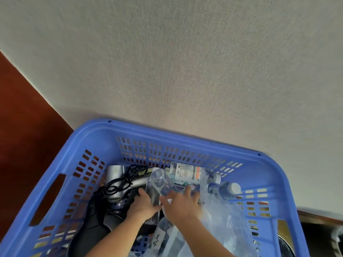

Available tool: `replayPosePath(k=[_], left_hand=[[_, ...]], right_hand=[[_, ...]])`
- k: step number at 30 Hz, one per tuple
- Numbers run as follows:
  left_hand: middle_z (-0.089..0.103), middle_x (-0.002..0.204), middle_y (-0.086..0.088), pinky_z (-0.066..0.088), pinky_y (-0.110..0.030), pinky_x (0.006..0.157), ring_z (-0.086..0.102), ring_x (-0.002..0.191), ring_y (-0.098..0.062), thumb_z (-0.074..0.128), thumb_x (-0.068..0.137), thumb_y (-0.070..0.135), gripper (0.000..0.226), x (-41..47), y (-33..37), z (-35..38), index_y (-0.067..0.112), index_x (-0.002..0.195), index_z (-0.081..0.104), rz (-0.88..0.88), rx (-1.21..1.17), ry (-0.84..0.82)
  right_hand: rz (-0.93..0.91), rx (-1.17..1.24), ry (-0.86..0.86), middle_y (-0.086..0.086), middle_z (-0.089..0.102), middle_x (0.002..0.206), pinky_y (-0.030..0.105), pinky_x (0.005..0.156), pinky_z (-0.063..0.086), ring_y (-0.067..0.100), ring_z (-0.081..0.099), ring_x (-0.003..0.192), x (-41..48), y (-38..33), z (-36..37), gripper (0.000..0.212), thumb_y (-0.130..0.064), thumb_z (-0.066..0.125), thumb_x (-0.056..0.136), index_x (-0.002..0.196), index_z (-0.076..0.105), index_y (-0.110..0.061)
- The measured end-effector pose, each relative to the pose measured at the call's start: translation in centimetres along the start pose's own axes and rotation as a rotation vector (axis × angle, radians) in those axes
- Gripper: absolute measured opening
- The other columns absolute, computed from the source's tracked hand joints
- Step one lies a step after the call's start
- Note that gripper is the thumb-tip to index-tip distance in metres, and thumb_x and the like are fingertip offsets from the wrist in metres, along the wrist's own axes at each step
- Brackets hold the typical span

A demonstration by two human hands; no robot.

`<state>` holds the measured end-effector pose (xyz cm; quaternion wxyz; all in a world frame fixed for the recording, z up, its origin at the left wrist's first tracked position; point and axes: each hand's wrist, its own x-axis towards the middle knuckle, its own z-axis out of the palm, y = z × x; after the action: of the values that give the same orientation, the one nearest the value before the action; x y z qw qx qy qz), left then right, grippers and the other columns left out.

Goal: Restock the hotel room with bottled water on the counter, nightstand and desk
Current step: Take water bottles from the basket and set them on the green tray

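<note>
Light is soft and even, you get no hard shadows. The pale textured wall (185,62) reads flat grey, with a faint warm patch near its base. Wide-angle bend curves the blue slotted plastic basket (185,138) rim. Motion blur smears your right hand (182,204) and the clear crinkled plastic bag (222,219). The corners go dim.

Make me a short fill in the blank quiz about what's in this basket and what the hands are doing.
1. Both hands reach into a plastic basket coloured ____.
2. The left hand and right hand meet at a clear water ____.
3. The silver hair dryer lies to the ____ of the hands.
4. A coiled black cord rests on the hair ____.

Answers: blue; bottle; left; dryer
</note>
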<state>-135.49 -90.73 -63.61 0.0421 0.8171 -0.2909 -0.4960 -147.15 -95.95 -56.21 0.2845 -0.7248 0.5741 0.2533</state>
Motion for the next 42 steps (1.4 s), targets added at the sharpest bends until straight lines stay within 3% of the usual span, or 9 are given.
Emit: replayPosePath(k=[12, 20, 24, 28, 30, 32, 36, 39, 42], left_hand=[[0.050, 0.137, -0.011, 0.049, -0.043, 0.097, 0.053, 0.122, -0.030, 0.075, 0.083, 0.044, 0.074, 0.6, -1.8, -2.1, 0.009, 0.137, 0.039, 0.010, -0.093, -0.082], [0.062, 0.122, -0.015, 0.059, -0.038, 0.071, 0.069, 0.098, -0.028, 0.073, 0.084, 0.030, 0.074, 0.1, -2.5, -2.5, 0.011, 0.143, 0.034, -0.085, -0.534, -0.172], [0.071, 0.087, -0.007, 0.054, -0.028, 0.062, 0.071, 0.064, -0.018, 0.065, 0.086, 0.029, 0.045, -0.9, -2.4, -2.7, 0.011, 0.123, 0.045, -0.124, -0.764, -0.224], [0.062, 0.080, -0.006, 0.054, -0.032, 0.071, 0.062, 0.069, -0.021, 0.057, 0.085, 0.033, 0.021, -1.7, -2.5, -3.1, 0.014, 0.095, 0.056, -0.175, -1.011, -0.234], [0.058, 0.072, -0.004, 0.053, -0.026, 0.062, 0.057, 0.063, -0.018, 0.055, 0.084, 0.034, 0.020, -2.3, -2.6, -3.4, 0.015, 0.088, 0.052, -0.199, -1.147, -0.264], [0.055, 0.074, -0.005, 0.051, -0.022, 0.058, 0.055, 0.061, -0.017, 0.055, 0.084, 0.036, 0.022, -3.2, -2.6, -3.7, 0.015, 0.087, 0.051, -0.206, -1.244, -0.297], [0.065, 0.071, -0.003, 0.053, -0.025, 0.060, 0.063, 0.062, -0.015, 0.070, 0.085, 0.043, 0.029, -5.3, -2.3, -4.5, 0.014, 0.089, 0.065, -0.129, -1.332, -0.307], [0.068, 0.071, -0.004, 0.055, -0.026, 0.063, 0.066, 0.065, -0.015, 0.072, 0.087, 0.037, 0.022, -7.3, -1.9, -5.9, 0.015, 0.092, 0.069, -0.046, -1.409, -0.331], [0.072, 0.074, -0.004, 0.055, -0.029, 0.070, 0.069, 0.068, -0.015, 0.070, 0.089, 0.035, 0.019, -9.3, -1.7, -7.4, 0.016, 0.089, 0.076, 0.022, -1.411, -0.341]], right_hand=[[0.180, 0.082, -0.047, 0.025, -0.003, 0.156, 0.046, 0.100, 0.044, 0.043, 0.039, 0.134, 1.6, -0.7, -1.2, 0.068, -0.065, 0.042, 0.092, 0.146, 0.030, -0.026], [0.316, 0.814, -0.044, 0.017, 0.017, 0.158, 0.043, 0.110, 0.038, 0.036, 0.036, 0.137, 2.9, 0.6, -1.9, 0.112, -0.036, 0.079, 0.077, 0.154, 0.002, -0.010], [0.291, 1.104, -0.089, 0.011, 0.053, 0.116, 0.032, 0.073, 0.050, 0.025, 0.061, 0.089, 2.3, 1.4, -2.1, 0.055, -0.020, 0.079, 0.075, 0.117, 0.046, -0.005], [0.252, 1.491, -0.223, 0.011, 0.059, 0.092, 0.037, 0.080, 0.056, 0.028, 0.065, 0.085, 1.1, 2.2, -2.8, 0.012, -0.011, 0.067, 0.085, 0.089, 0.057, -0.006], [0.243, 1.584, -0.275, 0.013, 0.063, 0.086, 0.039, 0.091, 0.050, 0.030, 0.064, 0.086, 0.1, 2.5, -3.2, 0.009, -0.010, 0.063, 0.085, 0.081, 0.067, -0.003], [0.228, 1.637, -0.272, 0.009, 0.060, 0.076, 0.031, 0.074, 0.048, 0.024, 0.058, 0.071, -1.2, 2.4, -3.3, 0.019, -0.011, 0.061, 0.085, 0.068, 0.068, -0.007], [0.120, 1.804, -0.358, 0.009, 0.056, 0.109, 0.031, 0.074, 0.049, 0.025, 0.057, 0.090, -3.3, 2.8, -3.3, 0.030, -0.012, 0.052, 0.075, 0.104, 0.059, -0.013], [0.024, 1.882, -0.443, 0.014, 0.063, 0.113, 0.037, 0.095, 0.047, 0.030, 0.059, 0.098, -4.4, 2.8, -3.5, 0.048, -0.015, 0.051, 0.061, 0.105, 0.069, -0.012], [-0.108, 1.924, -0.436, 0.010, 0.066, 0.107, 0.036, 0.080, 0.057, 0.027, 0.066, 0.089, -5.8, 2.0, -4.2, 0.031, -0.022, 0.065, 0.069, 0.098, 0.074, -0.017]])
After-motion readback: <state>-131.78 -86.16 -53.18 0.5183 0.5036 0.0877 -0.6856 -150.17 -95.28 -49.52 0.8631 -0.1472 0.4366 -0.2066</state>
